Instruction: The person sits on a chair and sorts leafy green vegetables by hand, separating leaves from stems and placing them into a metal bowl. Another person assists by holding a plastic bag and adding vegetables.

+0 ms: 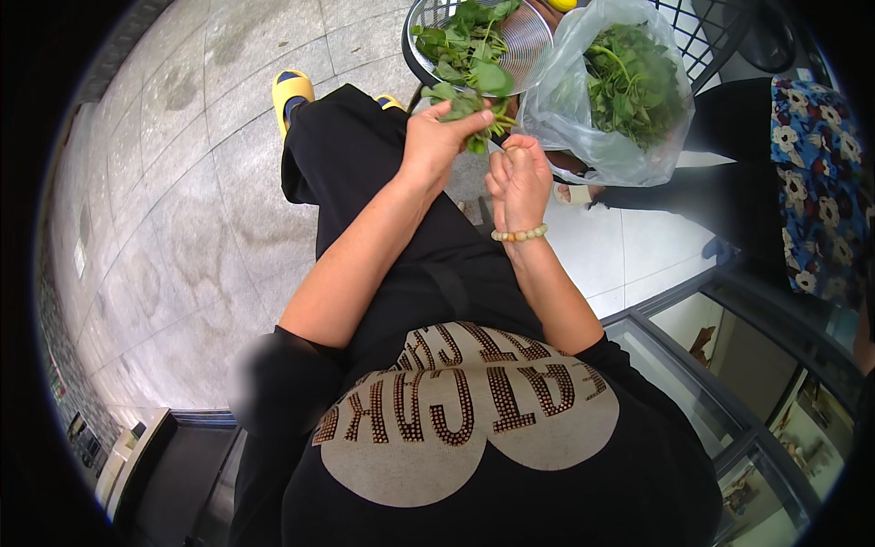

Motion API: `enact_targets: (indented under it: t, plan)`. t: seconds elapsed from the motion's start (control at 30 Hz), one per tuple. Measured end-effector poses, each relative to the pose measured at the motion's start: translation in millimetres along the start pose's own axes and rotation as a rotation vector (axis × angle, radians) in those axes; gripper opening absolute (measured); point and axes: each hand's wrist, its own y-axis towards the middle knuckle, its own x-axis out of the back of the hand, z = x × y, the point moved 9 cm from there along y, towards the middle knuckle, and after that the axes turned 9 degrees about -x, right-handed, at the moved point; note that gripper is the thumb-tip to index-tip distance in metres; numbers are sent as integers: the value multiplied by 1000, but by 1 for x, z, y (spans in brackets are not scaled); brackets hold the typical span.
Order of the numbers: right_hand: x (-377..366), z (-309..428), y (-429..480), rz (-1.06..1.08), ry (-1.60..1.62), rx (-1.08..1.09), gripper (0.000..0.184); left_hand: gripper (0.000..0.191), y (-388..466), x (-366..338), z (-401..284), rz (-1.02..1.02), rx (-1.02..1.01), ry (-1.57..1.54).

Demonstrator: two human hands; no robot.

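Observation:
My left hand (432, 140) grips a small bunch of leafy green stems (468, 106), with the thumb pressed across it. Close beside the cut ends is my right hand (521, 171), its fingers curled tight and a bead bracelet (519, 234) at the wrist. I see nothing between those fingers. Beyond the left hand sits a metal mesh colander (536, 44) holding loose greens (465, 51); the bunch overlaps its near rim. To the right, a clear plastic bag (557, 113) stands open, filled with more greens (636, 89).
At the right stands another person in black trousers (711, 178) and a flowered garment (817, 157). Glass panels in a dark frame (738, 410) are at the lower right. Grey floor tiles (198, 205) spread out on the left. A black lattice basket (690, 34) is behind the bag.

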Motion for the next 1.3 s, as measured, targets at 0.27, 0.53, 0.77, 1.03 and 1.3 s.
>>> enact_targets:
  t: [0.27,0.53,0.77,1.03,1.3]
  plan:
    - [-9,-4,-6,275,97,-94,16,19,-6,3,-16,-51,-16,-202]
    - [-15,-13,-3,359,-21,-188,22,18,68,-11,-126,-31,-477,204]
    - [-9,-17,9,352,-7,-270,23,40,178,-64,-111,378,-309,904]
    - [-13,-32,18,420,3,-366,35,27,172,-61,-99,507,-635,1459]
    - [-29,-46,17,429,-39,-489,34,27,136,-72,-35,725,-573,2042]
